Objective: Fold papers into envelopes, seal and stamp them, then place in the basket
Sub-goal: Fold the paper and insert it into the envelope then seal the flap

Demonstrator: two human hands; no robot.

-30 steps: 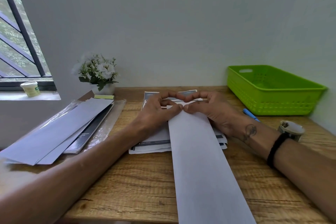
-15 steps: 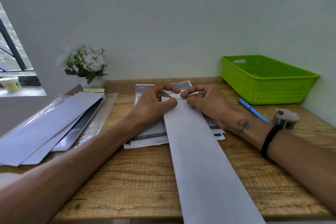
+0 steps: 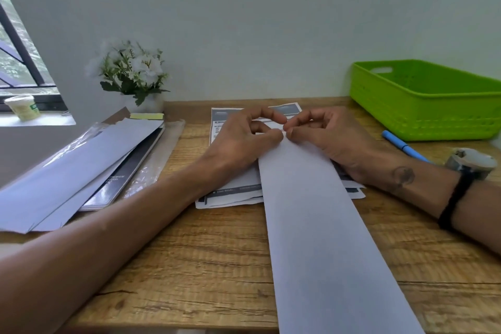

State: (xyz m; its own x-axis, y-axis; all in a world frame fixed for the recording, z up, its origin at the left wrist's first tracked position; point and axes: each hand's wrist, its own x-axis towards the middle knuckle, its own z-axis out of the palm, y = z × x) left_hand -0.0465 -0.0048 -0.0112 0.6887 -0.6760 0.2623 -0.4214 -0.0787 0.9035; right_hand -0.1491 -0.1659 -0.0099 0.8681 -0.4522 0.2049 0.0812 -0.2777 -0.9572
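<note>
Left hand [image 3: 244, 138] and right hand [image 3: 325, 135] pinch the far end of the long paper strip [image 3: 311, 211] (lying down the desk [image 3: 189, 266]) over printed sheets [image 3: 230, 195] — uneven pinching risks a skewed crease.

Near the desk's [image 3: 189, 266] back left corner — white flowers in a pot [image 3: 132, 73]. Toward the right edge — a blue pen [image 3: 404, 147], a tape roll [image 3: 471, 162] just beside. On the window ledge [image 3: 38, 120], a small tub [image 3: 23, 107].
</note>
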